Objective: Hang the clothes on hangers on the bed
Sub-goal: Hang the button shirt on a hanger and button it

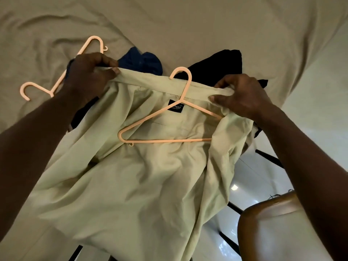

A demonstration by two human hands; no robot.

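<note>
Both-handed, the left hand point(90, 72) and right hand point(243, 95) pinch the pale green shirt point(150, 176) collar, peach hanger point(165, 125) lying between.

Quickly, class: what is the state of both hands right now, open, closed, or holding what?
Left hand: closed, gripping the pale green shirt at its collar edge.
Right hand: closed, pinching the same shirt's collar edge, near the pink hanger.

Both bare arms reach forward, hands apart and level.
The left hand point(90, 72) curls its fingers over one end of the shirt point(150, 166) collar. The right hand point(243, 95) pinches the other end between thumb and fingers. The forearms angle inward from the lower corners.
</note>
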